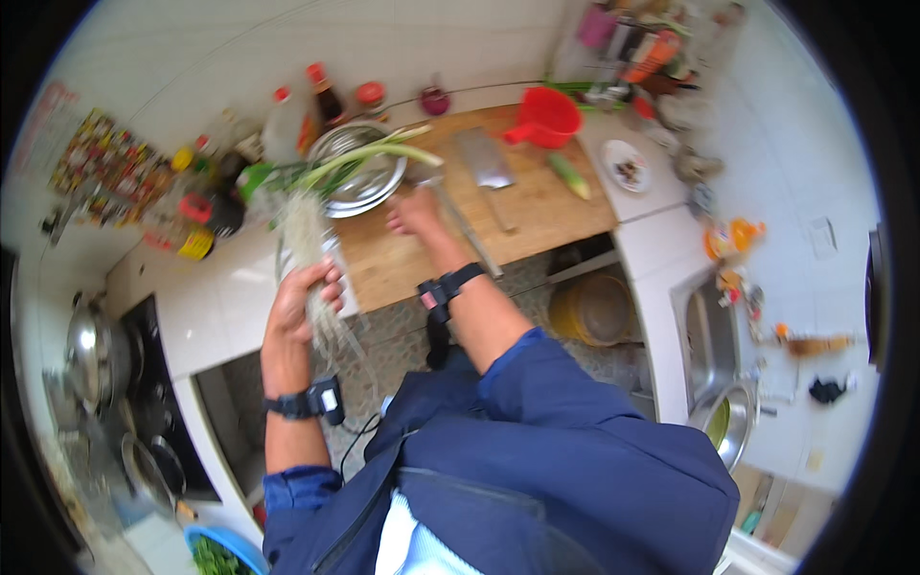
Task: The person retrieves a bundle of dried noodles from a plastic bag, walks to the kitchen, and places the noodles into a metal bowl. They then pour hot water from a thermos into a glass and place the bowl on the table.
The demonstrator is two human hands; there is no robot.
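Observation:
My left hand (305, 295) is closed around a bundle of pale, translucent noodles (305, 230), whose loose ends hang below my fist above the floor. Above the near edge of the wooden cutting board (388, 266) is my right hand (415, 212), fingers curled; whether it holds anything I cannot tell. Just beyond it, a metal utensil with a long handle (467, 230) lies slanting over the board's edge. Green onions (366, 158) rest across a metal bowl (359, 190) at the board's left. A cleaver (485, 158) and a green vegetable piece (568, 175) lie on the board.
A red plastic scoop (550, 115) stands at the board's back right, near a small white plate (625, 167). Bottles (284, 129) line the back left. The stove (162, 388) is at the left, the sink (704, 338) at the right. A yellow bucket (589, 309) sits below the counter.

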